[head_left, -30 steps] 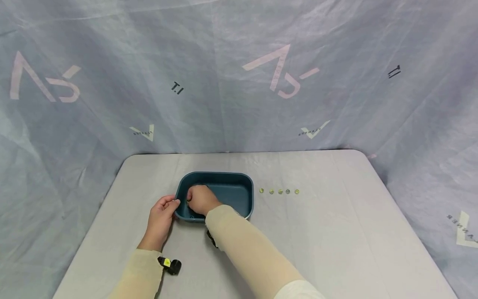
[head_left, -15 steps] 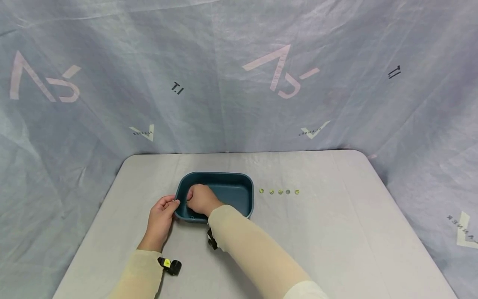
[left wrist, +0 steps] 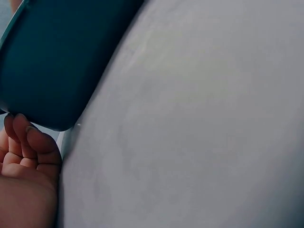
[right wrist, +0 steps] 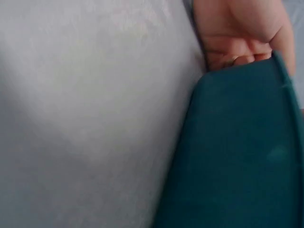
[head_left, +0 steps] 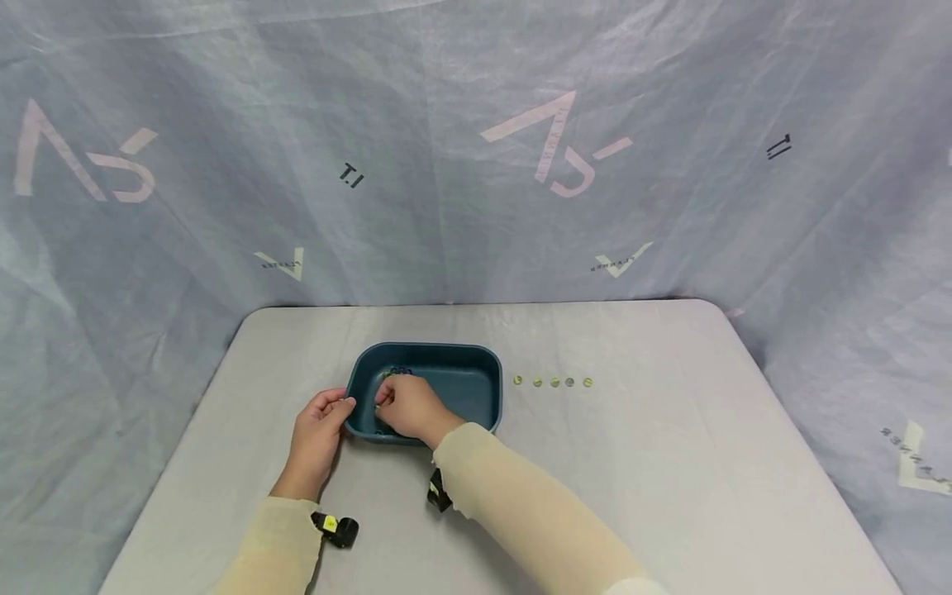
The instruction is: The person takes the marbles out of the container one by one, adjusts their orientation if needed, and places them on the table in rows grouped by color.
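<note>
A dark teal rectangular bin (head_left: 461, 345) stands on the table. My left hand (head_left: 316, 434) grips its left end, thumb at the rim and curled fingers against the outer wall; the left wrist view shows those fingers (left wrist: 43, 142) at the bin's corner. My right hand (head_left: 412, 406) reaches inside over the front rim, its fingers curled toward the thumb on a small yellowish marble (head_left: 378, 408), mostly hidden by the hand. Behind this hand, several small dark and greenish marbles (head_left: 402, 371) lie by the far wall. The right wrist view has the bin's front wall (right wrist: 232, 147).
Right of the bin, several small yellowish and grey marbles (head_left: 554, 383) lie in a row. The pale table (head_left: 669, 463) has rounded far corners and stands against a grey-blue cloth backdrop (head_left: 446, 165).
My right hand has shifted slightly right and toward me inside the bin, uncovering the marbles by the far wall. The left hand keeps its grip on the bin.
</note>
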A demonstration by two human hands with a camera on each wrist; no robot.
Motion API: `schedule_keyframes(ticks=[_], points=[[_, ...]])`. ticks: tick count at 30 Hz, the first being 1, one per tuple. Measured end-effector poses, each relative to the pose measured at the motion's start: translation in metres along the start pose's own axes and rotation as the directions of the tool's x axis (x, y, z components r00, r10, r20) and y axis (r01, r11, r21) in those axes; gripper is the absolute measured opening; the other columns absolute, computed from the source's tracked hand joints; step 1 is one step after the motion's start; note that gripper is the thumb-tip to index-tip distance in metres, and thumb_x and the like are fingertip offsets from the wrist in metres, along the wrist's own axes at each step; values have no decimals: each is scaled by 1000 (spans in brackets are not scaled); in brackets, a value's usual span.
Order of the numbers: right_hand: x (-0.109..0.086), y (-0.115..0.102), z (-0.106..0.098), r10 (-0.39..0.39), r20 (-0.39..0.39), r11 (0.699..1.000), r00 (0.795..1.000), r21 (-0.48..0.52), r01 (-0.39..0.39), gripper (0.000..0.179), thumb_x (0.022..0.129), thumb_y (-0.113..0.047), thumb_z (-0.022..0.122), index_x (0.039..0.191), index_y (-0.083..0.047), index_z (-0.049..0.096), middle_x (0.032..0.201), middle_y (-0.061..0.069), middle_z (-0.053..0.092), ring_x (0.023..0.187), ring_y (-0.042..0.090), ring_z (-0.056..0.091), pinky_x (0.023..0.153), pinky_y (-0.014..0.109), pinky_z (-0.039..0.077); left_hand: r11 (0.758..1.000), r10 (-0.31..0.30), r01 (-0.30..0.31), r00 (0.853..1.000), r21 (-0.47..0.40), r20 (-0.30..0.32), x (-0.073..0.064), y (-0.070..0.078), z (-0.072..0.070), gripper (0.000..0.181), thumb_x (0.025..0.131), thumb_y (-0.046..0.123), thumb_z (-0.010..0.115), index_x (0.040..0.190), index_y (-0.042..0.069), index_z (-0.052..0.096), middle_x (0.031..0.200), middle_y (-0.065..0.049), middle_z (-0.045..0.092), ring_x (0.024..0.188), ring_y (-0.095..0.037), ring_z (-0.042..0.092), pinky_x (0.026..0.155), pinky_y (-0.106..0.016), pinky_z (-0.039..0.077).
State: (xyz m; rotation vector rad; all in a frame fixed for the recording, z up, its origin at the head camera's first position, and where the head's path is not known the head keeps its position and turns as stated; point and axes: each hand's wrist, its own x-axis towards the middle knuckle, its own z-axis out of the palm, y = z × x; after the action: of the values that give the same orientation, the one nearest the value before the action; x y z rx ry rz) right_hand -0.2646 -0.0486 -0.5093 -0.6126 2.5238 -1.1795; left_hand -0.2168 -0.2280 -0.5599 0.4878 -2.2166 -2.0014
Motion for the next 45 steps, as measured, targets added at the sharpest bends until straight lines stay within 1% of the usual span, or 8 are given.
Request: schedule_keyframes(ticks=[8, 14, 20, 26, 30, 37, 42, 45], points=[[-28, -2, -12, -89, -48, 994, 995, 51, 92, 4, 97, -12, 73, 97, -13, 69, 84, -9, 61, 73, 5, 56, 66, 22, 48, 1000, -24, 24, 1000, 17, 0, 1, 1, 0, 36, 102, 25, 66, 128, 0, 60, 98, -6, 65, 82, -11, 58, 71, -22, 51], [-44, 1, -21, -118, -85, 990, 989, 73, 125, 5, 98, -15, 72, 102, -11, 71, 86, -10, 62, 75, 4, 57, 67, 22, 50, 999, -46, 46, 999, 29, 9, 0, 3, -1, 39, 103, 28, 65, 131, 1, 59, 104, -9, 65, 86, -12, 58, 74, -22, 51], [-57, 10, -35, -118, -127, 985, 985, 111, 132, 11, 99, -15, 72, 109, -10, 72, 92, -10, 64, 80, 4, 59, 71, 23, 52, 999, -40, 40, 999, 32, 5, 0, 5, 1, 39, 103, 28, 65, 131, 1, 59, 103, -7, 64, 86, -12, 57, 75, -21, 51], [-72, 22, -47, -105, -178, 979, 979, 153, 133, 13, 99, -16, 71, 110, -10, 73, 94, -9, 66, 82, 7, 61, 72, 27, 53, 998, -57, 57, 998, 32, 7, 1, 5, 0, 40, 103, 28, 65, 132, 2, 58, 104, -5, 65, 89, -11, 57, 77, -20, 51], [-84, 29, -51, -91, -184, 977, 979, 175, 124, 12, 99, -17, 71, 110, -12, 73, 93, -9, 65, 81, 10, 61, 71, 29, 53, 997, -62, 62, 998, 42, 16, 0, 5, -1, 41, 103, 29, 64, 134, 2, 57, 106, -5, 65, 90, -11, 57, 77, -20, 51], [-101, 45, -60, -72, -199, 976, 977, 189, 110, 10, 99, -18, 71, 108, -15, 72, 93, -8, 65, 81, 12, 61, 70, 31, 53, 997, -59, 59, 998, 47, 9, -2, 0, 2, 40, 103, 29, 65, 132, 3, 58, 105, -6, 64, 89, -13, 57, 76, -21, 51], [-108, 57, -73, -49, -245, 972, 968, 210, 103, 9, 98, -16, 72, 108, -14, 72, 95, -5, 66, 82, 14, 62, 71, 31, 53, 998, -47, 46, 999, 43, 10, -2, 1, 2, 39, 103, 28, 65, 131, 2, 59, 103, -5, 64, 87, -12, 58, 75, -22, 51], [-112, 64, -84, -32, -292, 968, 956, 228, 102, 11, 97, -14, 73, 107, -13, 73, 96, -3, 68, 84, 14, 63, 74, 31, 53, 999, -37, 37, 999, 37, 2, -1, 3, 2, 38, 103, 26, 65, 131, 1, 59, 104, -6, 65, 87, -12, 58, 75, -21, 52]])
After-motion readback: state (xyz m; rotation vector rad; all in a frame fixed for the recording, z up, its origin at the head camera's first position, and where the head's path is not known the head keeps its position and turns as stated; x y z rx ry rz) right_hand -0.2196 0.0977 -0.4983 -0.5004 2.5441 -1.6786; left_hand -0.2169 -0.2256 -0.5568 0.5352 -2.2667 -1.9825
